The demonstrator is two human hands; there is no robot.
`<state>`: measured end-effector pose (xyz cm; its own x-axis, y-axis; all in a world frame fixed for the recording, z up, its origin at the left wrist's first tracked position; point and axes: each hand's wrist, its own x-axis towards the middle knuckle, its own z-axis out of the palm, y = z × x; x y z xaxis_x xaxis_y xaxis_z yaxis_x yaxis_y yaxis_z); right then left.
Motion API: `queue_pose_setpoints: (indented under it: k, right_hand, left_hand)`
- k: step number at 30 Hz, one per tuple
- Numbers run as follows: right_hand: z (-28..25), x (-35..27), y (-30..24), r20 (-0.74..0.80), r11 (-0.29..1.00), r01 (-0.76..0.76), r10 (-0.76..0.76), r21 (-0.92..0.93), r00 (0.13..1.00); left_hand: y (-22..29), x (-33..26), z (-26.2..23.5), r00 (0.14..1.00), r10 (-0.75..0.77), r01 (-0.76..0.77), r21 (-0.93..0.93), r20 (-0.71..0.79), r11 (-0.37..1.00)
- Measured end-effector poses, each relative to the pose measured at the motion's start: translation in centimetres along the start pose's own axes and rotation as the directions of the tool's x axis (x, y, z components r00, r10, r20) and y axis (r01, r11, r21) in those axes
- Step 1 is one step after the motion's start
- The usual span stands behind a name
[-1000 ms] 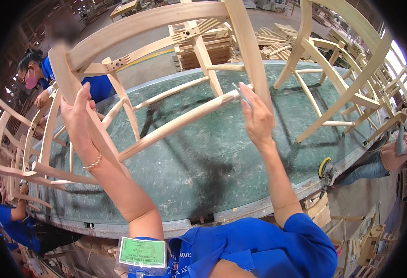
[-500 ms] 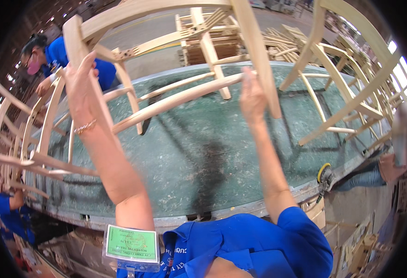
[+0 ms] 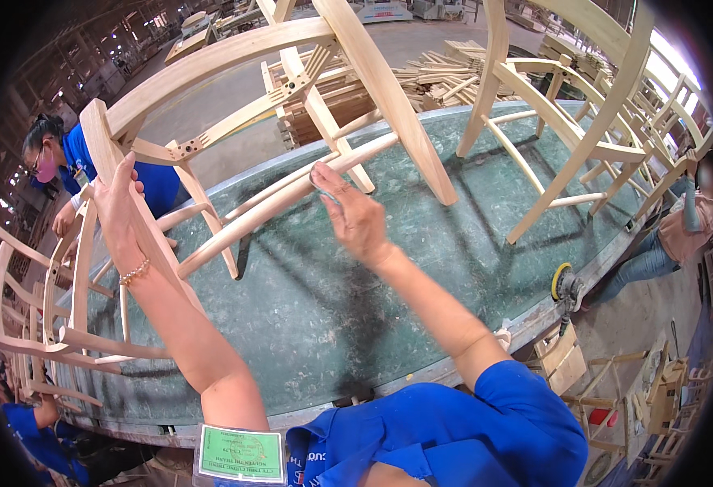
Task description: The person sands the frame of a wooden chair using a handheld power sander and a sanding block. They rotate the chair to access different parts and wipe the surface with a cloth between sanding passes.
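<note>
A bare wooden chair frame (image 3: 218, 71) stands tilted before me on the green-topped workbench (image 3: 291, 325). My left hand (image 3: 117, 191) is wrapped round its near left leg, close to the upper end. A round rung (image 3: 247, 223) runs between the chair's legs. Against this rung, near its middle, my right hand (image 3: 355, 217) rests with fingers pressed together. A thin greyish edge shows under those fingers; what it belongs to is too small to tell.
More chair frames stand on the bench at right (image 3: 567, 138) and left (image 3: 72, 300). A yellow-rimmed sander (image 3: 565, 284) sits at the bench's right edge. A co-worker in blue (image 3: 157, 183) is at the far left; another person (image 3: 681, 227) stands at right. Wood pieces (image 3: 445, 77) are stacked behind.
My right hand has slid left along the rung, from near its right end toward the middle. My left hand keeps its hold. The chair appears slightly further left in view.
</note>
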<state>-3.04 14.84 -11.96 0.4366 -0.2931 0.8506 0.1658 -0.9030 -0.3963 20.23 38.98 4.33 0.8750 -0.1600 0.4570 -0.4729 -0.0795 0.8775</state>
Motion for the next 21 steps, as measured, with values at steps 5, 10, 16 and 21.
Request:
queue_pose_setpoints:
  k: [5, 10, 16, 21]
  right_hand:
    - [-3.1, 1.2, 6.6, -0.198, 0.974, -0.226, 0.222, 0.004, 0.955]
    - [4.5, -1.3, -1.9, -0.185, 0.979, -0.052, 0.088, 0.195, 0.979]
    - [0.8, 0.5, 6.1, -0.422, 0.963, -0.218, 0.264, 0.156, 0.867]
    - [5.2, -0.4, -1.5, -0.277, 0.975, -0.008, 0.072, 0.223, 0.958]
  left_hand:
    - [0.0, 0.1, 1.5, 0.998, 0.002, 0.001, -0.046, 0.069, 0.999]
    - [-0.3, 0.6, -0.6, 1.0, -0.005, 0.005, 0.017, 0.025, 1.0]
    - [-0.4, 0.5, 2.4, 0.995, 0.0, 0.01, -0.095, 0.104, 0.995]
    - [-1.1, 2.9, -2.0, 0.997, -0.025, 0.03, -0.077, 0.075, 0.997]
